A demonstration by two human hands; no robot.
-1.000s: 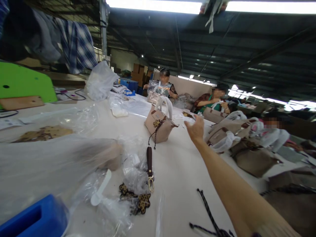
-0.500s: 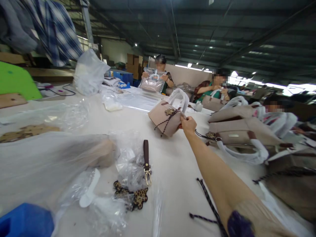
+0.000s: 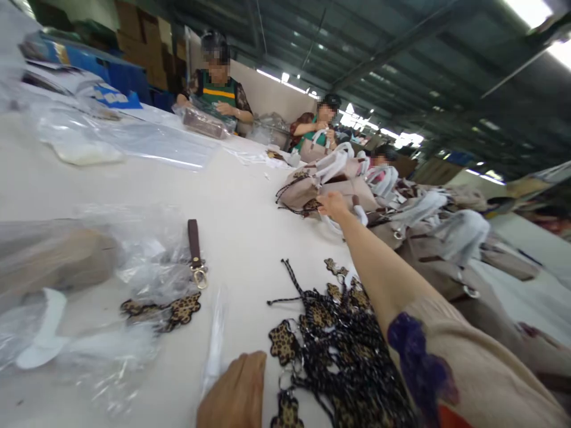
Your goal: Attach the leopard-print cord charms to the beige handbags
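My right hand [image 3: 333, 205] reaches out to the row of handbags, its fingers stretched and apart beside a small beige handbag [image 3: 298, 189] with a black cord and leopard-print charm. A second beige handbag [image 3: 350, 191] lies just behind the hand. At the bottom edge is my left hand [image 3: 232, 392], back upward; its fingers are hidden. Between my arms lies a heap of leopard-print flower charms on black cords [image 3: 343, 351]. To the left are a dark brown wrist strap [image 3: 194, 242] with a gold clasp and loose leopard-print charms [image 3: 184, 311].
More handbags with white-wrapped handles [image 3: 446, 249] crowd the right side. Clear plastic bags [image 3: 147, 255] cover part of the white table [image 3: 241, 238] at left. Across the table, one person [image 3: 218, 89] handles a wrapped bag and another person [image 3: 319, 128] holds a handbag.
My right hand has carried the small handbag right, against the other bags, and its fingers have come apart. My left hand has entered at the bottom. The view has turned right, showing the charm heap.
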